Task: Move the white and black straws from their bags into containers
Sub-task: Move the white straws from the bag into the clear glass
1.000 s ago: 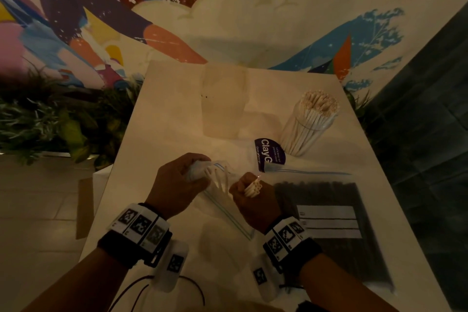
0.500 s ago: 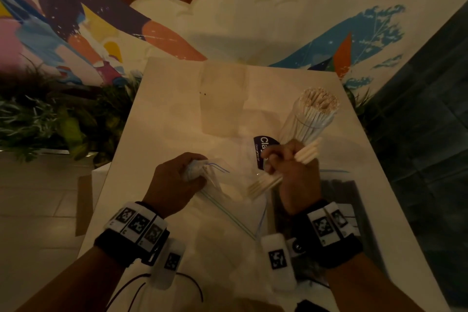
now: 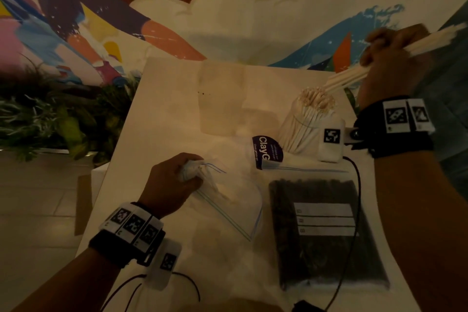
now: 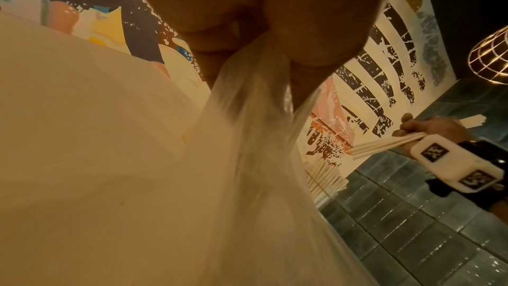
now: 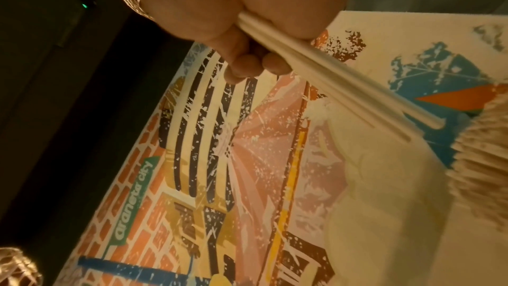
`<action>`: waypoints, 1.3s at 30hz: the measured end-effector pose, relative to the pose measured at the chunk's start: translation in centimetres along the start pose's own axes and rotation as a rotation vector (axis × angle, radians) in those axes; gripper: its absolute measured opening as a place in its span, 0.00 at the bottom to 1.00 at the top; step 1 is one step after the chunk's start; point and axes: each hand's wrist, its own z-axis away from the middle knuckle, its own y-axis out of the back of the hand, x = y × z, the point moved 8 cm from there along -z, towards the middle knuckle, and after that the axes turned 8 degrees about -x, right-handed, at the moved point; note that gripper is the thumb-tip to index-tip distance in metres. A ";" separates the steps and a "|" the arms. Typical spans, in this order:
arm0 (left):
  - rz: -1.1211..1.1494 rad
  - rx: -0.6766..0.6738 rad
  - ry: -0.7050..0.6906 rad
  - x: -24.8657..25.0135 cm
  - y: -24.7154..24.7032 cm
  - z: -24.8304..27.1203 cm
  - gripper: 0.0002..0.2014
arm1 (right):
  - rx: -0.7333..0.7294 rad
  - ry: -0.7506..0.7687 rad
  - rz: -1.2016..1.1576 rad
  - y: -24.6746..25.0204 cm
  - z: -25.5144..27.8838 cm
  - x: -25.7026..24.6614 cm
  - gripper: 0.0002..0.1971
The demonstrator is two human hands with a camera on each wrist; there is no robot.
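straw cup [image 3: 307,124] behind right bag [image 3: 326,230] | left bag [image 3: 235,200] beside it

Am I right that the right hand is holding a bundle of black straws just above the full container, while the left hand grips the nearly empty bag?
Not quite: the straws in the right hand are white, as the head view shows. They do hover above the full container, and the left hand grips the nearly empty bag.

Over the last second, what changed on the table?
The right hand pulled a bundle of white straws out of the clear bag and carried them up and right, their tips now just above the straw-filled container. Unchanged: the left hand grips the clear bag's bunched end, and the bag of black straws lies flat.
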 end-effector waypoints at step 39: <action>-0.079 -0.005 -0.026 0.2 0.3 -0.8 0.17 | -0.414 -0.460 1.371 1.6 0.6 15.3 0.34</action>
